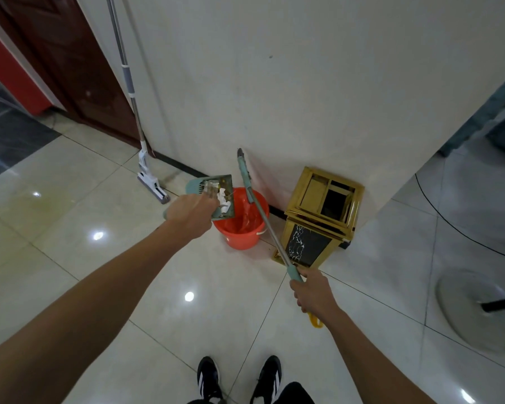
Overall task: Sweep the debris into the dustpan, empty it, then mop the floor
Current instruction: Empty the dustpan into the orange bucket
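While the left hand (pixel 191 215) grips the teal plastic dustpan (pixel 216 193) tipped over the orange plastic bucket (pixel 242 231), debris could slide past the rim onto the glossy tiled floor (pixel 99 287) if the tilt drifts sideways. White paper scraps (pixel 223 201) remain in the pan; the bucket holds an orange liner. The right hand (pixel 311 291) clasps the teal-handled broom (pixel 263 217).

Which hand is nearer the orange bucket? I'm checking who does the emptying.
Left. The left hand holds the dustpan tilted at the orange bucket's rim. The right hand grips the broom handle farther back, toward the person.
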`<action>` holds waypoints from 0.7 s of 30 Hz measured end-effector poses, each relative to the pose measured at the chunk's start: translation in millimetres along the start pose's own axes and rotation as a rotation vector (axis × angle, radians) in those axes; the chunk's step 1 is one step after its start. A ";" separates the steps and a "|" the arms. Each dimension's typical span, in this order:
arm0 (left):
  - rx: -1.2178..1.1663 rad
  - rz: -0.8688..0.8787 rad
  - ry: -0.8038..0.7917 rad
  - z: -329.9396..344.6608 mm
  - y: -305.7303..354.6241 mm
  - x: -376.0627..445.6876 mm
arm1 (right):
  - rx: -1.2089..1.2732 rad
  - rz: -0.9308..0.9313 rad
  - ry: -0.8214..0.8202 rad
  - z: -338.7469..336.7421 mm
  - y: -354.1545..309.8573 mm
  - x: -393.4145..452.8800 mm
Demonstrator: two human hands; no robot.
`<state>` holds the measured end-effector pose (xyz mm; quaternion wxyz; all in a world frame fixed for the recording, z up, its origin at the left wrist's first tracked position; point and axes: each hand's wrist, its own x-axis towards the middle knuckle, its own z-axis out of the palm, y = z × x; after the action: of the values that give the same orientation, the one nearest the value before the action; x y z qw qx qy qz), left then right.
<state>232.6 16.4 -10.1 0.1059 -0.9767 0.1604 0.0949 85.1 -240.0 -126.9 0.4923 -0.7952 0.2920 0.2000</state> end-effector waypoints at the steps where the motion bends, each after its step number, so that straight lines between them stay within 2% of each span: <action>1: 0.018 0.010 -0.012 -0.1 2.6 0.5 | -0.001 -0.001 0.002 -0.4 -0.4 -0.2; 7: 0.128 0.078 -0.091 -5.6 24.7 3.6 | -0.004 -0.015 0.015 -5.5 -2.7 -0.9; 21: 0.197 0.152 -0.092 3.0 35.9 -8.9 | -0.019 -0.042 0.002 -0.4 -19.5 2.6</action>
<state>211.9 -13.5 -17.3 0.2012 -0.9412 0.2375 0.1314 99.9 -234.4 -115.3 0.4886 -0.8059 0.2740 0.1917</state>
